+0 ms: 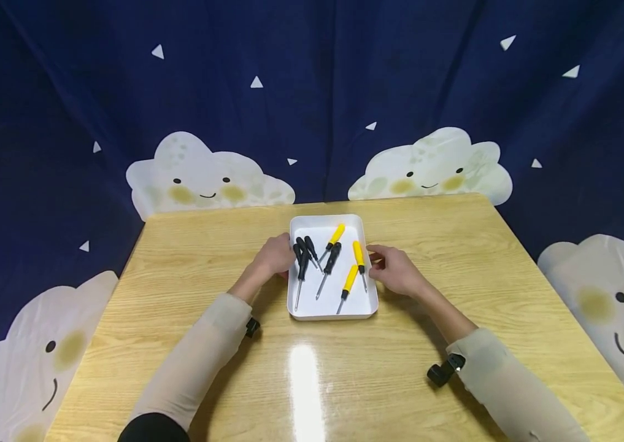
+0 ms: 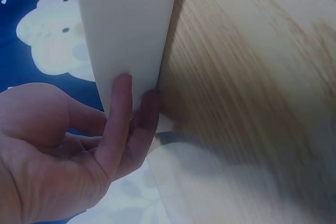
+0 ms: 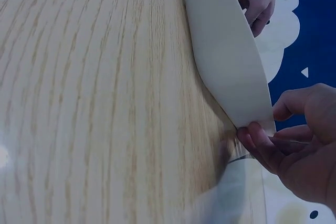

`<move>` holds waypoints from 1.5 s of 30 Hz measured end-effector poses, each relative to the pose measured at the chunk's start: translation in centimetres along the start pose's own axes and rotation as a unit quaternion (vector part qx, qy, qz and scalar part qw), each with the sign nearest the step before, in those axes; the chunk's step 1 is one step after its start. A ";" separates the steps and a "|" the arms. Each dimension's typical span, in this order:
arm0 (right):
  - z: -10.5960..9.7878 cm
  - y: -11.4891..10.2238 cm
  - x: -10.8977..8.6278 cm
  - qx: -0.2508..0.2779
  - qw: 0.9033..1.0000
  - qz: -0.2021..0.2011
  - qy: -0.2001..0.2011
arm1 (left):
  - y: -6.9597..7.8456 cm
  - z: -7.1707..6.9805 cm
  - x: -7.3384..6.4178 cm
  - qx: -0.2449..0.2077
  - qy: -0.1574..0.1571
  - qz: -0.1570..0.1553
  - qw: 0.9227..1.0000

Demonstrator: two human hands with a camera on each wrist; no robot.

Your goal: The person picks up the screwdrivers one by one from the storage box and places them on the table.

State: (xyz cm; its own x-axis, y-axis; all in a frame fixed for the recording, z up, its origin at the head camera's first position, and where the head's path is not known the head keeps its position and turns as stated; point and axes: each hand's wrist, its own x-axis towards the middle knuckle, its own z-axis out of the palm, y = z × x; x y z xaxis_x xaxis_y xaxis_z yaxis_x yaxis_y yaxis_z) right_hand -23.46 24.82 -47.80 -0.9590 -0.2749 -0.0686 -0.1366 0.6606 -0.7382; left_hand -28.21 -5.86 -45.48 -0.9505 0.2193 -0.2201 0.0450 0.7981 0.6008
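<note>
A white rectangular tray (image 1: 334, 317) lies on the table with several screwdrivers in it. Some have black handles, like the black screwdriver (image 1: 332, 261); three have yellow ones, like the yellow screwdriver (image 1: 350, 279). At the tray's left side, my left hand (image 1: 277, 256) grips the wall. Its fingers (image 2: 122, 103) press the outer face in the left wrist view, low near a corner. On the opposite side my right hand (image 1: 394, 269) holds the right wall, and the right wrist view has its fingertips (image 3: 255, 132) against the outside near the lower edge. Neither hand touches a screwdriver.
The light wood table (image 1: 207, 245) stretches out around the tray. Behind it hangs a dark blue curtain (image 1: 312, 110) with white clouds and triangles. Both forearms reach in from the front, each with a small black wrist camera (image 1: 440, 373).
</note>
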 end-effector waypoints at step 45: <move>-2.7 -5.4 3.2 -0.006 1.000 -0.025 0.000 | -3.7 0.4 0.9 -0.235 -0.027 0.131 0.963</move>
State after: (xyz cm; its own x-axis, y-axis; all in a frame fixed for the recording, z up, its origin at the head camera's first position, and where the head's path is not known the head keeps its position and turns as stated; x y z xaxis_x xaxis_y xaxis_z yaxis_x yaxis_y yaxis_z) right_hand -26.49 22.27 -42.20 -0.9508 -0.3080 -0.0326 -0.1868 0.6542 -0.7329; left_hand -29.09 -8.45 -48.21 -0.9073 0.4179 -0.0464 0.1247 0.3727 0.9195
